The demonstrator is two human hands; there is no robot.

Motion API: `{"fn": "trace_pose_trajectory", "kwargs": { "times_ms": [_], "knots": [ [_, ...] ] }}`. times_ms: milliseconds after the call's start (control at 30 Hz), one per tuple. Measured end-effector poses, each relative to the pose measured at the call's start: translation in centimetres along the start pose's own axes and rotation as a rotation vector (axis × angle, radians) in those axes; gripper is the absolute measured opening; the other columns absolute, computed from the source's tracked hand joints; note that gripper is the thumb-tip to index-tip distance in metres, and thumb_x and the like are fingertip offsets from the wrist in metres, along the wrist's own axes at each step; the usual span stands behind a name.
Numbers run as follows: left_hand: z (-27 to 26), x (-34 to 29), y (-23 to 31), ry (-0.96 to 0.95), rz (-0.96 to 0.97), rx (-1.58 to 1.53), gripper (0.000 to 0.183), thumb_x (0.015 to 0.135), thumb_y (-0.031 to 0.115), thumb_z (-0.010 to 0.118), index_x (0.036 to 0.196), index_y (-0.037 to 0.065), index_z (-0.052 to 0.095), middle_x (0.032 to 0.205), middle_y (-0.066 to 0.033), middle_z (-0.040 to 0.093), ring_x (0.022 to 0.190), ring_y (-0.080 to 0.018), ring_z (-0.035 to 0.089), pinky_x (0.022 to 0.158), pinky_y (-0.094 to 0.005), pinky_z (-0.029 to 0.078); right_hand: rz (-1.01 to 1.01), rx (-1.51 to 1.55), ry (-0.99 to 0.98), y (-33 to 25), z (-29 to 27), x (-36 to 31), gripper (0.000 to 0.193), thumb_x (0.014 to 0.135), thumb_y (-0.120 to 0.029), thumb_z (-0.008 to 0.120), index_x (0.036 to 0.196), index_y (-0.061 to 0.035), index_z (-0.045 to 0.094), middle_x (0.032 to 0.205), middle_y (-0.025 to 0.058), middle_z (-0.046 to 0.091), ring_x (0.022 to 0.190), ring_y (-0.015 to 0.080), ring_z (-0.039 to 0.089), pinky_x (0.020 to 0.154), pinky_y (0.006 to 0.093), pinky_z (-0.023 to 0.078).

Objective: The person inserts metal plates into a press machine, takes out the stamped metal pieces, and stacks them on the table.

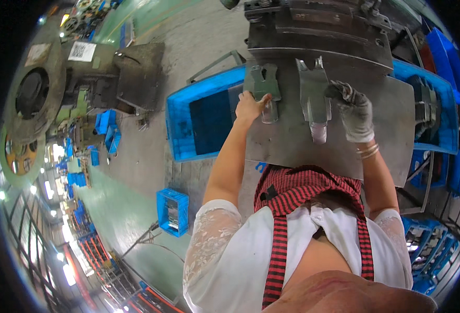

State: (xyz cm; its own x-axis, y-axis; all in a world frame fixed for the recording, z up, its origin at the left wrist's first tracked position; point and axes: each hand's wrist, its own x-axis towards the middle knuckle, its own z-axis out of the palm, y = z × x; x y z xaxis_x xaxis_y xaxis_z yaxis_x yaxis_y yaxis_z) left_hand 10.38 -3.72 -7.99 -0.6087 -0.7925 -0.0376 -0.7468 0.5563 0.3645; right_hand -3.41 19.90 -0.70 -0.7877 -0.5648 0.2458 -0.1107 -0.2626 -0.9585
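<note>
My bare left hand [251,108] is closed on a grey stamped metal bracket [265,78], its thumb across the face and its fingers at the left edge. To the right, a second, longer stamped metal bracket [313,91] with two prongs at its far end lies over the steel tabletop [287,147]. My right hand [354,112] wears a grey-white glove with darkened fingertips. Its fingers are curled together against that longer bracket's right edge; whether they pinch the edge or something else is hidden.
Heavy dark press tooling [321,31] stands beyond the tabletop. A blue crate [178,128] sits at the left, and another blue crate [447,104] holding metal parts at the right. A small blue bin [161,211] rests lower left. Another machine [141,78] stands farther left.
</note>
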Motion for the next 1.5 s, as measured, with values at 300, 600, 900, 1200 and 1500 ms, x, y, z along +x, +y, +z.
{"fn": "trace_pose_trajectory", "kwargs": {
  "times_ms": [300,600,900,1200,1500],
  "knots": [
    [-2.9,2.4,-1.6,0.001,-0.157,-0.744,0.021,0.076,0.019,0.060,0.079,-0.001,0.057,0.067,-0.0084,0.057,0.057,-0.0156,0.053,0.053,-0.0277,0.041,0.287,0.187,0.306,-0.5,-1.4,1.4,0.025,0.085,-0.006,0.046,0.109,-0.0043,0.051,0.099,0.0012,0.057,0.082,0.0093,0.054,0.073,0.0193,0.043],
    [-4.8,2.9,11.9,-0.211,0.060,-1.232,0.032,0.079,0.024,0.058,0.096,-0.001,0.049,0.077,-0.0060,0.055,0.073,-0.0160,0.055,0.064,-0.0262,0.042,0.502,0.215,-0.054,2.2,4.8,4.9,0.019,0.081,-0.007,0.047,0.098,-0.0012,0.055,0.086,0.0031,0.057,0.075,0.0091,0.049,0.069,0.0230,0.042],
    [0.3,-0.6,0.5,-0.006,0.003,-0.049,0.059,0.066,0.037,0.067,0.106,-0.001,0.044,0.105,-0.0197,0.049,0.092,-0.0336,0.052,0.077,-0.0360,0.042,0.186,-0.535,0.163,5.4,1.5,15.0,0.026,0.083,-0.014,0.041,0.101,0.0007,0.053,0.096,0.0137,0.058,0.089,0.0261,0.055,0.079,0.0296,0.041],
    [-0.8,-0.3,0.0,-0.212,-0.216,-0.496,0.040,0.070,0.028,0.067,0.089,-0.004,0.053,0.073,-0.0135,0.060,0.057,-0.0164,0.058,0.050,-0.0287,0.045,-0.095,-1.418,-0.217,5.0,0.6,17.1,0.024,0.079,-0.008,0.037,0.094,-0.0036,0.055,0.097,0.0157,0.056,0.091,0.0290,0.053,0.078,0.0335,0.043],
    [-4.7,0.7,-3.3,-0.350,-0.294,-1.176,0.016,0.082,0.023,0.053,0.080,0.007,0.052,0.059,0.0032,0.045,0.044,-0.0066,0.038,0.038,-0.0225,0.031,-0.097,-1.086,-0.079,4.7,1.3,16.0,0.025,0.083,-0.016,0.037,0.091,-0.0027,0.056,0.088,0.0187,0.058,0.090,0.0321,0.053,0.076,0.0364,0.042]
  ]
}}
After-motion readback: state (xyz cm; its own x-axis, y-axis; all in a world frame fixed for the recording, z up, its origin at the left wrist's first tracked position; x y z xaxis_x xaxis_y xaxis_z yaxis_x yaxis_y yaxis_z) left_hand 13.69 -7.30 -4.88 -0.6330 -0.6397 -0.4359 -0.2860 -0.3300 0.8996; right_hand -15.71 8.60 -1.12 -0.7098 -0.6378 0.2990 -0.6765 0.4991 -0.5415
